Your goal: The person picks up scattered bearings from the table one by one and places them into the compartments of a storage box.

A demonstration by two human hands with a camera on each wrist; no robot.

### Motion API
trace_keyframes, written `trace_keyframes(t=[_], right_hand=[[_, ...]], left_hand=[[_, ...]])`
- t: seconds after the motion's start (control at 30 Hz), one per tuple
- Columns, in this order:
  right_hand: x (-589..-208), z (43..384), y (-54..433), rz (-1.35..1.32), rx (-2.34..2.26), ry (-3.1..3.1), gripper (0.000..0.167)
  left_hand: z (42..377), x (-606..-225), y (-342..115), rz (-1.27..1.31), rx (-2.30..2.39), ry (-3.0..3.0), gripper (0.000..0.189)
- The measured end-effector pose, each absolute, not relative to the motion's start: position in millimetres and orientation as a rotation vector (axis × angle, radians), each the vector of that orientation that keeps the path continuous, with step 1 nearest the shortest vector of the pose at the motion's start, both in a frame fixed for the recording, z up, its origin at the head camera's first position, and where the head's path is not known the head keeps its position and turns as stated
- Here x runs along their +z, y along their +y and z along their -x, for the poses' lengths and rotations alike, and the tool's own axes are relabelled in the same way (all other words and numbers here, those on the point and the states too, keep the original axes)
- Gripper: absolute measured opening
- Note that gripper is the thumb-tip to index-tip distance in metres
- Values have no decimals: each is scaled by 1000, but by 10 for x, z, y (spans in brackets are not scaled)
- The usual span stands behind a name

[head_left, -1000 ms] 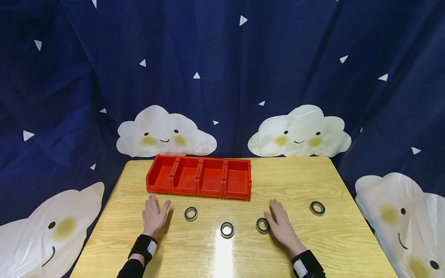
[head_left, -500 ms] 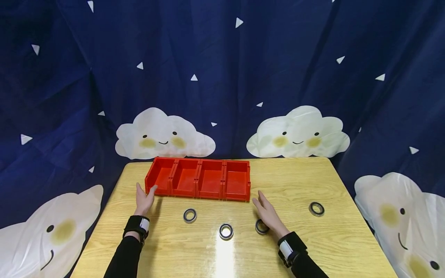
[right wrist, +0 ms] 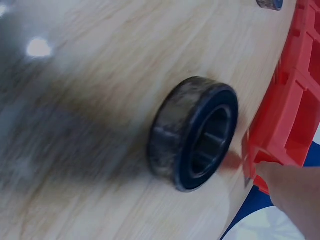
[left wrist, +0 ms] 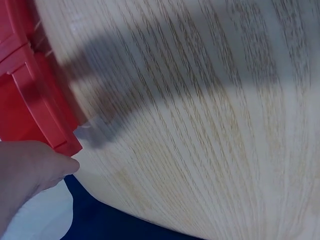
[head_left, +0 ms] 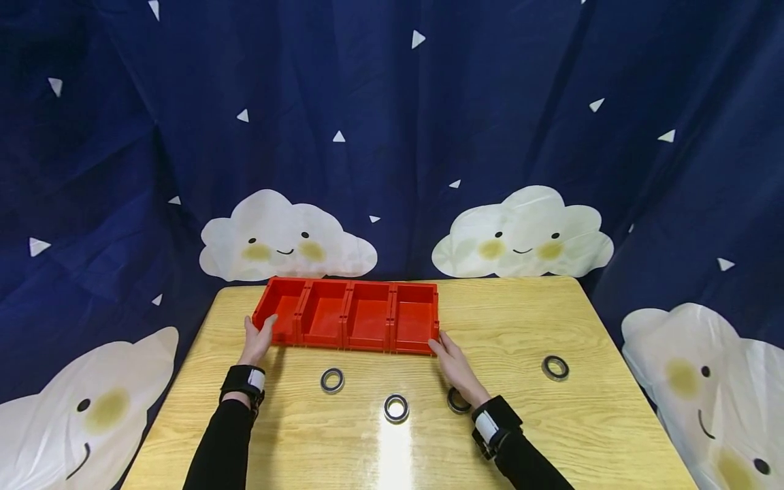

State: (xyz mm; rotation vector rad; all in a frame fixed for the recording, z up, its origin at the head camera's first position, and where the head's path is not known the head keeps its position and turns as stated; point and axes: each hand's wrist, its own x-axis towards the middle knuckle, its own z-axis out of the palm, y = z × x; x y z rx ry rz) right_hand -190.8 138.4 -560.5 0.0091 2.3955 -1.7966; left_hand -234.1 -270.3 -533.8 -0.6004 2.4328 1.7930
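Note:
A row of red plastic storage bins (head_left: 369, 321) stands at the back left of the table. My left hand (head_left: 257, 342) grips its left front corner, thumb over the wall and fingers outside; the thumb (left wrist: 37, 162) shows against the red rim in the left wrist view. At the opposite front corner, my right hand (head_left: 456, 367) pinches the bins, its fingertips partly hidden. Under the right forearm side lies a ball bearing (head_left: 451, 401), partly covered by the hand; the right wrist view shows this bearing (right wrist: 172, 135) large, apart from the fingers.
More bearings lie on the wooden table (head_left: 331, 442): one bearing (head_left: 340, 381) before the bins, another bearing (head_left: 387, 409) near the middle, and a third bearing (head_left: 546, 367) at the right. A dark blue curtain (head_left: 392, 102) with clouds hangs behind and beside the table.
Both hands have left the tabletop beside the bearings and moved forward to the bins' two ends, where they now take hold. The bins and bearings have not visibly moved.

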Motion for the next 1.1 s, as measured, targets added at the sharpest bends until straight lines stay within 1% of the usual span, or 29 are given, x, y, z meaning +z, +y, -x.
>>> trace_keyframes(t=[0.23, 0.33, 0.43, 0.57, 0.67, 0.77, 0.87, 1.1], right_hand=[[-5589, 1943, 1285, 33, -1904, 2327, 67], [-5569, 1940, 1269, 18, -1905, 2324, 68], [-5545, 1929, 1286, -4, -1880, 2325, 71], [-5528, 1926, 1368, -43, -1856, 2339, 75], [-5530, 1942, 1450, -52, -1868, 2332, 74], [-5535, 1961, 1525, -42, -1881, 2315, 73], [-5527, 1971, 1601, -48, -1888, 2299, 70], [-5516, 1958, 1810, -133, -1844, 2352, 69]], left_hand=[[2326, -5328, -2794, 620, 1726, 2391, 90], [2330, -5320, -2805, 637, 1741, 2384, 91], [2322, -5298, -2786, 629, 1786, 2395, 88], [2312, -5312, -2749, 565, 1791, 2430, 81], [2303, -5350, -2729, 510, 1762, 2466, 79], [2284, -5371, -2719, 489, 1731, 2471, 83], [2273, -5394, -2684, 475, 1724, 2464, 83], [2214, -5427, -2516, 426, 1731, 2449, 69]])
